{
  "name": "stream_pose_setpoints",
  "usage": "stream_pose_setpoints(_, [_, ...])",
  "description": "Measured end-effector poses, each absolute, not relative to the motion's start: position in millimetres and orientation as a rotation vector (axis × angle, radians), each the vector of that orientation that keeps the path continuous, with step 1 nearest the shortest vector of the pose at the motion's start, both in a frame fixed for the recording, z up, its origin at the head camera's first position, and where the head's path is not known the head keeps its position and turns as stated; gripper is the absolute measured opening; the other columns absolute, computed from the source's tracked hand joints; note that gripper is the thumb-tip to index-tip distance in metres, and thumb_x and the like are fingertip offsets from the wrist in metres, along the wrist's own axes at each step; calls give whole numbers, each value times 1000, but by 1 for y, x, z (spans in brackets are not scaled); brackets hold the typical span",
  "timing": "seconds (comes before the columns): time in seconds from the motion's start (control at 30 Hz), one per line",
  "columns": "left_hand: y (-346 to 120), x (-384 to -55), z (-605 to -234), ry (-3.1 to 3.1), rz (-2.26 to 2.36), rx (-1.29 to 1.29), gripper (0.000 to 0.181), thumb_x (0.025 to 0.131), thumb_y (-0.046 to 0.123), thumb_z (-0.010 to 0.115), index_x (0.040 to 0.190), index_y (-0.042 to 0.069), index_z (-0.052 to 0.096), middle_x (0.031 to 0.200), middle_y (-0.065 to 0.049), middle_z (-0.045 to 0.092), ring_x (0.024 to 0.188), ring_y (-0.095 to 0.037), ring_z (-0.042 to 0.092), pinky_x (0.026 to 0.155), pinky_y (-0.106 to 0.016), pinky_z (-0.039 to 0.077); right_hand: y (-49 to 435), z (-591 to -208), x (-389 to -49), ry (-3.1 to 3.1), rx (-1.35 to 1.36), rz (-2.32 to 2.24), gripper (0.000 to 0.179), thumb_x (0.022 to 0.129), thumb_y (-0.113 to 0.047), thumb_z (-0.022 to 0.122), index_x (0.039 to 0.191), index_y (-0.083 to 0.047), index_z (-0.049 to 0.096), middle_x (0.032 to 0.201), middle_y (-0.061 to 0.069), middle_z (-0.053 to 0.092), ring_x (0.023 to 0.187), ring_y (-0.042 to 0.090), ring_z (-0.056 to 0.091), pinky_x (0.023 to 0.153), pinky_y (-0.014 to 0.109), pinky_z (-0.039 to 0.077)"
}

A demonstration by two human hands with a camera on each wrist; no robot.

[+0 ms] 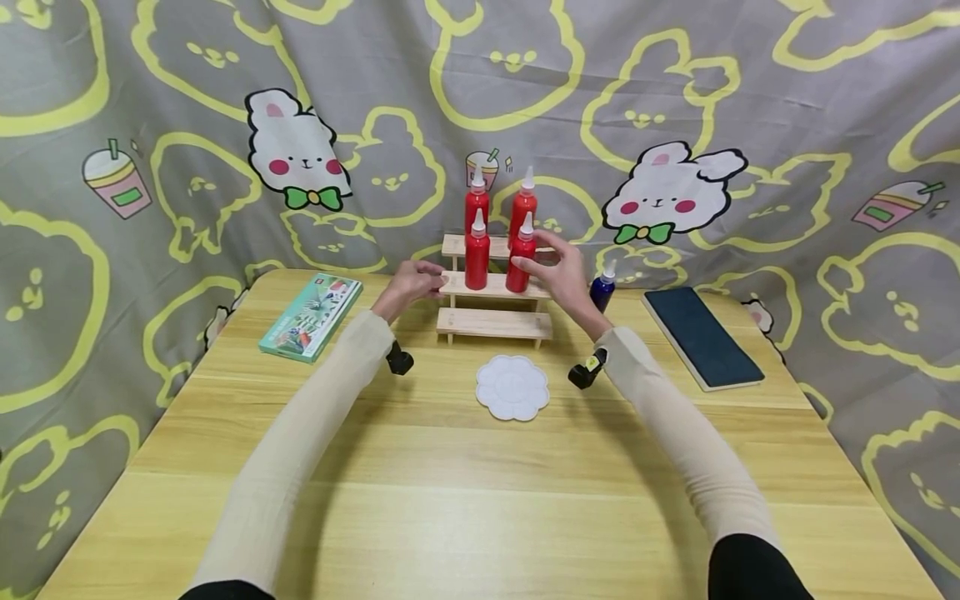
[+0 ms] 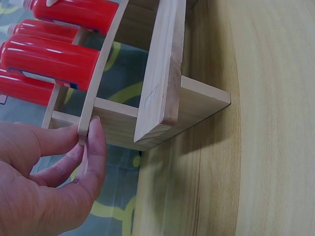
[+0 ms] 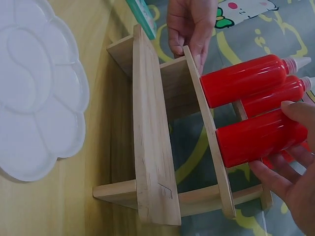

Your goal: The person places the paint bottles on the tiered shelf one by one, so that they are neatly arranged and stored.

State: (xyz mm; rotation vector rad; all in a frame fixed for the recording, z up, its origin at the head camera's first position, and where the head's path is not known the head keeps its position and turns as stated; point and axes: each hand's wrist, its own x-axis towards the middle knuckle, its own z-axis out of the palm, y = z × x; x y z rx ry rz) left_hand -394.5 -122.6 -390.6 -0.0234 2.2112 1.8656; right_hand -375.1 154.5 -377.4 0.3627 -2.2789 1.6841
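Observation:
A small three-tier wooden rack (image 1: 495, 323) stands at the back of the table. Two red squeeze bottles with clear pointed tips are on its top tier, and another red bottle (image 1: 477, 260) is on the left of the middle tier. My left hand (image 2: 54, 172) pinches the left end of the middle tier between thumb and fingers. With thumb and fingers around it, my right hand (image 3: 295, 172) holds the right-hand red squeeze bottle (image 3: 256, 135), whose base is at the middle tier's surface. The lowest tier (image 2: 162, 73) bears no bottle.
A white flower-shaped palette (image 1: 512, 387) lies before the rack. Right of the rack stands a blue bottle (image 1: 602, 290), partly behind my right hand; beyond it lies a dark-covered notebook (image 1: 701, 337). A green flat box (image 1: 312, 317) lies at the left. Patterned cloth (image 1: 390, 75) hangs behind.

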Motion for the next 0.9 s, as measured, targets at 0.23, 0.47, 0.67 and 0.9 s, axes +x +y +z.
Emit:
stream_pose_setpoints(0.23, [-122, -393, -389, 2215, 1857, -26, 39, 103, 1, 62, 139, -13, 56, 135, -26, 57, 73, -13, 67, 108, -44, 59, 151, -377, -374, -2276, 383, 1698, 52, 92, -16, 83, 140, -5, 64, 128, 21, 68, 107, 34, 68, 86, 24, 60])
stream_pose_setpoints(0.47, [-121, -393, -390, 2217, 1864, -31, 39, 102, 0, 62, 139, -13, 56, 133, -26, 59, 79, -18, 68, 109, -45, 59, 149, -375, -371, -2340, 330, 1658, 54, 93, -18, 82, 142, -9, 61, 129, 19, 68, 110, 34, 68, 92, 36, 62])
stream_pose_setpoints(0.67, [-121, -394, -390, 2225, 1858, -31, 39, 102, 0, 63, 139, -12, 56, 127, -23, 60, 89, -24, 68, 109, -44, 59, 154, -377, -368, -2404, 366, 1602, 65, 91, -17, 85, 148, -12, 54, 132, 18, 65, 115, 34, 66, 97, 43, 62])
stream_pose_setpoints(0.9, [-121, -393, -392, 2220, 1852, -33, 40, 103, -1, 61, 141, -12, 54, 130, -23, 59, 87, -23, 65, 110, -45, 57, 166, -375, -359, -2377, 360, 1573, 59, 93, -16, 82, 146, -9, 56, 126, 16, 66, 110, 31, 69, 83, 32, 67])
